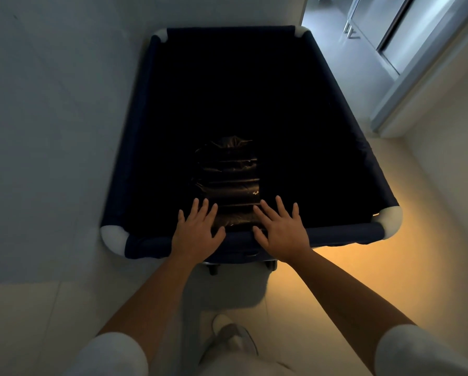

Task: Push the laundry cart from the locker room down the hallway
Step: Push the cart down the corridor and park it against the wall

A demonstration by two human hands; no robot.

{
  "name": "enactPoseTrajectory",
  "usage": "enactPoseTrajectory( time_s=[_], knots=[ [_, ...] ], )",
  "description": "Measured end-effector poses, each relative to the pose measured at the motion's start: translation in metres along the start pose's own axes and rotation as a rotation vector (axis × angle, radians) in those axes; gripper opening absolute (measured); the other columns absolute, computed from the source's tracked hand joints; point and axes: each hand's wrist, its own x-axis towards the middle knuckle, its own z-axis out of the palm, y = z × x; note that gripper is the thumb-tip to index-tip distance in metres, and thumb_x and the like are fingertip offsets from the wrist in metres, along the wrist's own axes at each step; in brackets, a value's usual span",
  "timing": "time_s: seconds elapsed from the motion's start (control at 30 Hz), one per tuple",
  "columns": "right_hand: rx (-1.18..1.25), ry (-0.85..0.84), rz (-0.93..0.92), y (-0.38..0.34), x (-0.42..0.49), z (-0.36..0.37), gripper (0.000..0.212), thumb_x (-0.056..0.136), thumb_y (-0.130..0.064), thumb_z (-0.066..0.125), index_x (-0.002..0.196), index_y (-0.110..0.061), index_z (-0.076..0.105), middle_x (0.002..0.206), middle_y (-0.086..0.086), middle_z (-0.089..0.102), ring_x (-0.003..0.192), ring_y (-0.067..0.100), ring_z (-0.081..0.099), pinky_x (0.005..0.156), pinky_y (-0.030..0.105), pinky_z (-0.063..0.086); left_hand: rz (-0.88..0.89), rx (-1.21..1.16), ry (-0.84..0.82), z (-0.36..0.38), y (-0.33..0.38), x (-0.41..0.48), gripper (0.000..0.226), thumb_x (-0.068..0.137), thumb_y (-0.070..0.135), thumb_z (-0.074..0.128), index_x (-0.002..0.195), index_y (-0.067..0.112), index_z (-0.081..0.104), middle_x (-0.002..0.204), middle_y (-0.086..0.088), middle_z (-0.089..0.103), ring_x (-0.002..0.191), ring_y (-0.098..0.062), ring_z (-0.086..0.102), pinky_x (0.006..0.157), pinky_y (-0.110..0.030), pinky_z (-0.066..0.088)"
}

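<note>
The laundry cart is a deep dark navy fabric bin with white rounded corners, filling the middle of the view. Its inside is almost black, and a dark shiny bundle lies near the front wall. My left hand rests flat on the near rim, fingers spread over the edge. My right hand lies flat on the same rim beside it, fingers spread too. Neither hand wraps around the rim. A small wheel shows under the near edge.
A pale wall runs close along the cart's left side. At the upper right a doorway with a grey metal frame opens onto a brighter tiled floor. My shoe stands on the tiled floor behind the cart.
</note>
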Motion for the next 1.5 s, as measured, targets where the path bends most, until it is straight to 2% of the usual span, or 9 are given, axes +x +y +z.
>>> enactPoseTrajectory(
  time_s=[0.27, 0.57, 0.87, 1.17, 1.3, 1.5],
  knots=[
    [-0.007, 0.004, 0.021, 0.006, 0.034, -0.005, 0.063, 0.091, -0.056, 0.011, 0.146, -0.027, 0.011, 0.156, 0.0, 0.016, 0.143, 0.03, -0.001, 0.112, 0.056, 0.0, 0.028, 0.023, 0.035, -0.007, -0.008, 0.032, 0.062, 0.092, 0.048, 0.028, 0.145, 0.019, 0.013, 0.155, -0.005, 0.012, 0.142, -0.024, 0.001, 0.112, -0.051, 0.007],
    [0.024, 0.046, 0.014, 0.013, 0.041, -0.005, 0.066, 0.087, -0.057, 0.009, 0.145, -0.025, 0.019, 0.153, 0.002, 0.024, 0.143, 0.031, 0.004, 0.112, 0.054, 0.0, 0.035, 0.016, 0.044, -0.006, -0.007, 0.04, 0.063, 0.09, 0.049, 0.027, 0.145, 0.021, 0.013, 0.155, -0.003, 0.011, 0.142, -0.022, 0.001, 0.112, -0.05, 0.009],
    [0.022, 0.068, -0.003, 0.015, 0.039, -0.007, 0.06, 0.093, -0.054, 0.023, 0.145, -0.023, 0.02, 0.153, 0.002, 0.025, 0.143, 0.032, 0.006, 0.112, 0.056, 0.001, 0.045, 0.044, 0.048, -0.008, -0.004, 0.04, 0.062, 0.091, 0.047, 0.027, 0.145, 0.02, 0.014, 0.155, -0.005, 0.012, 0.142, -0.024, 0.002, 0.111, -0.051, 0.01],
    [-0.003, 0.065, -0.018, 0.029, 0.04, -0.011, 0.062, 0.092, -0.055, 0.02, 0.144, -0.022, 0.022, 0.152, 0.002, 0.028, 0.142, 0.033, 0.008, 0.111, 0.059, -0.003, 0.093, 0.045, 0.025, -0.012, 0.009, 0.044, 0.058, 0.093, 0.043, 0.026, 0.145, 0.019, 0.016, 0.155, -0.005, 0.011, 0.142, -0.024, 0.002, 0.111, -0.052, 0.011],
    [-0.006, 0.07, -0.004, 0.036, 0.042, -0.01, 0.068, 0.087, -0.058, 0.012, 0.143, -0.022, 0.025, 0.151, 0.003, 0.031, 0.142, 0.034, 0.011, 0.11, 0.06, -0.002, 0.1, 0.032, 0.049, -0.012, 0.017, 0.047, 0.058, 0.093, 0.041, 0.03, 0.145, 0.018, 0.019, 0.155, -0.006, 0.014, 0.142, -0.025, 0.004, 0.11, -0.053, 0.012],
    [0.006, 0.071, -0.001, 0.035, 0.042, -0.009, 0.068, 0.087, -0.058, 0.012, 0.143, -0.021, 0.028, 0.149, 0.004, 0.035, 0.141, 0.035, 0.014, 0.11, 0.06, 0.001, 0.1, 0.037, 0.046, -0.014, 0.017, 0.046, 0.058, 0.093, 0.04, 0.032, 0.145, 0.018, 0.02, 0.155, -0.007, 0.015, 0.142, -0.025, 0.004, 0.11, -0.054, 0.012]
  ],
)
